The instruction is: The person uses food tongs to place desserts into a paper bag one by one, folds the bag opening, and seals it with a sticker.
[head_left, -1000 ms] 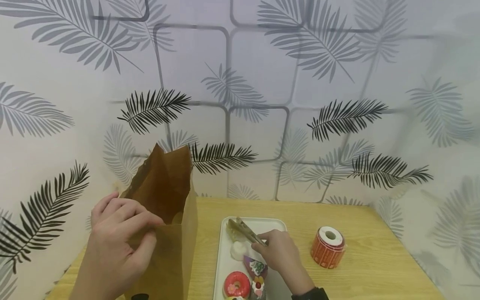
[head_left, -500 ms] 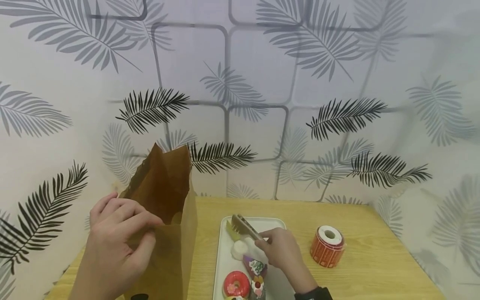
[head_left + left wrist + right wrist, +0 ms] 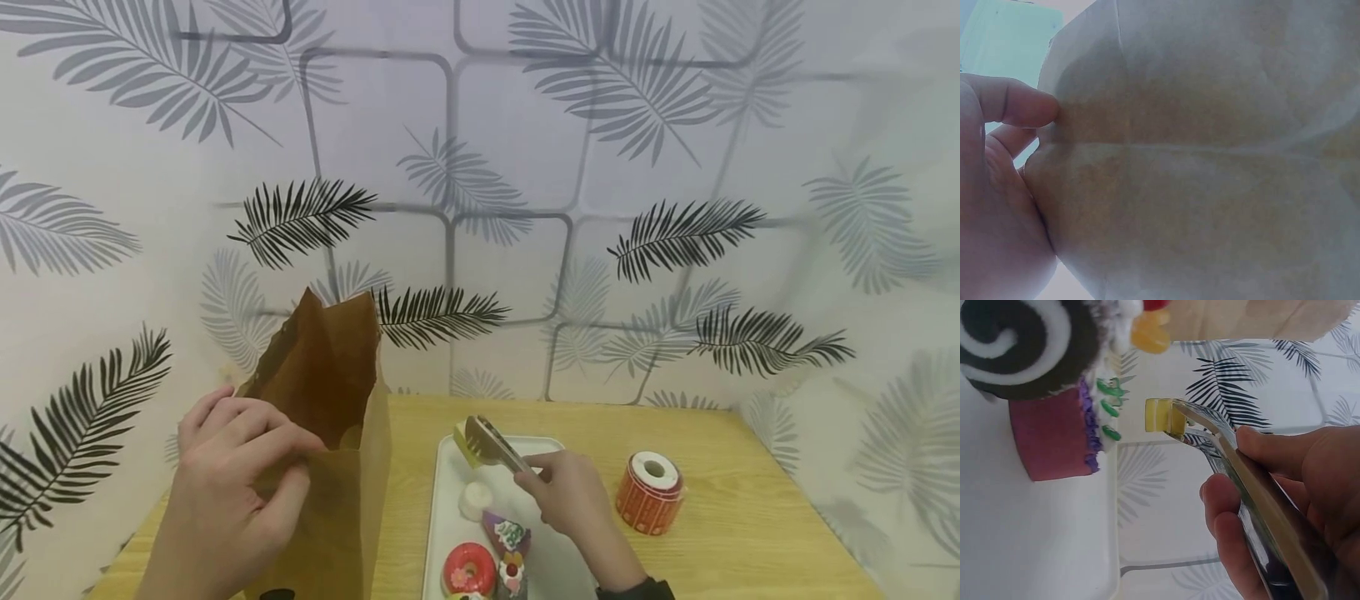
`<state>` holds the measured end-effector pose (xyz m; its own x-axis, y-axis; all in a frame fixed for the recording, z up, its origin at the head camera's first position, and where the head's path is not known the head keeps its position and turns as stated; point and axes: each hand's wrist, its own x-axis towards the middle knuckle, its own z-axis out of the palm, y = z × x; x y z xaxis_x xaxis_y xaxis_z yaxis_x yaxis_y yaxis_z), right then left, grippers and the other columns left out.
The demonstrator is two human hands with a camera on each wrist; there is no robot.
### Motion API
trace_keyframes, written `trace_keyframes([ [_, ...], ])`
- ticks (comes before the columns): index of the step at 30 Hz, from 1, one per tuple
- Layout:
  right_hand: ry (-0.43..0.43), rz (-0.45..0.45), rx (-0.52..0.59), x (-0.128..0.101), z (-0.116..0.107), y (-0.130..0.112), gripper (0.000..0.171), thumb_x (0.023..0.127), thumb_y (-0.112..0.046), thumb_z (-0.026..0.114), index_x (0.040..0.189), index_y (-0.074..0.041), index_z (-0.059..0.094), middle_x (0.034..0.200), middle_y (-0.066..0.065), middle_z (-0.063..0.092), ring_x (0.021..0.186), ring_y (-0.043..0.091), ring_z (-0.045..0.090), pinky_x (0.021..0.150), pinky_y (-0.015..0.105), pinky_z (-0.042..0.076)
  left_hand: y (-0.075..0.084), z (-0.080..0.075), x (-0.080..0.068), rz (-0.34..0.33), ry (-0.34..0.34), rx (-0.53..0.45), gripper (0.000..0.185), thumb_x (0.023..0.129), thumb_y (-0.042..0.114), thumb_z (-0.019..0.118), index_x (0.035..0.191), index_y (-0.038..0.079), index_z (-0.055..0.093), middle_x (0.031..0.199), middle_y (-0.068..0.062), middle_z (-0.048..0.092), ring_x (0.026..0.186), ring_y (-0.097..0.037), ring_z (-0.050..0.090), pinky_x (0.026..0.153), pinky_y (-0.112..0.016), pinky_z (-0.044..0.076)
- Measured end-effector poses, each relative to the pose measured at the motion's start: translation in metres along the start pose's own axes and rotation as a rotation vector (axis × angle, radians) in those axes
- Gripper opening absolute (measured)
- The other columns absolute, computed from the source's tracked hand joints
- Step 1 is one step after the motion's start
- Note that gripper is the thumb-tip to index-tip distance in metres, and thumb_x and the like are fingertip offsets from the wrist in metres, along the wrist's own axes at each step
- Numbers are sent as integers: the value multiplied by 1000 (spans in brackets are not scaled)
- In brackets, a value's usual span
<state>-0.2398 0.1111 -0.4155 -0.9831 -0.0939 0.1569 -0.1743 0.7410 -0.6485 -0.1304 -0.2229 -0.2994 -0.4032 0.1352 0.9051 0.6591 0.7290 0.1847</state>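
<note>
On the wooden table (image 3: 720,533), backed by walls papered with palm-leaf prints, the largest thing is a brown paper bag (image 3: 341,467) standing upright at the left with its mouth open; the left hand (image 3: 225,492) pinches the bag's near edge, thumb (image 3: 1019,103) pressed on the outside of the paper and the other fingers curled behind it; just right of the bag lies a white tray (image 3: 450,533), long side running away from the person; on it, nearest the viewer, sit a red-iced doughnut (image 3: 469,568) and, touching or almost touching it, a slice of cake with purple trim (image 3: 508,533); a small white piece (image 3: 476,500) lies farther back on the tray, apart from both; right of the tray, near but not touching it, stands an orange roll with a white core (image 3: 649,492); the right hand (image 3: 570,500) has its fingers (image 3: 1225,509) wrapped round a pair of metal tongs (image 3: 491,446), squeezed together; at their tips the tongs clamp a small yellow block (image 3: 1159,416), raised above the far end of the tray, tilted toward the bag; the block may be a bit of toy cake, though it is too small to tell.
</note>
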Motion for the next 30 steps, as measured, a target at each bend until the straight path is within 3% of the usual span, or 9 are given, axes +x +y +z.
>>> trace_keyframes([
  [17,98,-22,31,-17,-27,-16,30,94,-27,78,120,-12,79,87,10,78,40,6,58,39,25,44,0,2,0,15,17,-1,24,79,3,60,76,23,73,78,9,65,88,-15,52,120,-41,23],
  [25,133,-32,35,-22,-40,-26,30,93,-29,79,120,-18,80,87,5,80,41,6,60,41,28,44,0,5,2,29,68,-18,24,76,5,59,74,24,73,77,10,64,86,-14,51,119,-41,24],
  [30,145,-57,33,-24,-49,-33,30,93,-29,79,120,-17,79,87,4,80,40,4,59,41,28,43,1,5,2,28,63,-20,24,77,4,59,73,24,73,77,10,63,86,-14,51,120,-39,23],
])
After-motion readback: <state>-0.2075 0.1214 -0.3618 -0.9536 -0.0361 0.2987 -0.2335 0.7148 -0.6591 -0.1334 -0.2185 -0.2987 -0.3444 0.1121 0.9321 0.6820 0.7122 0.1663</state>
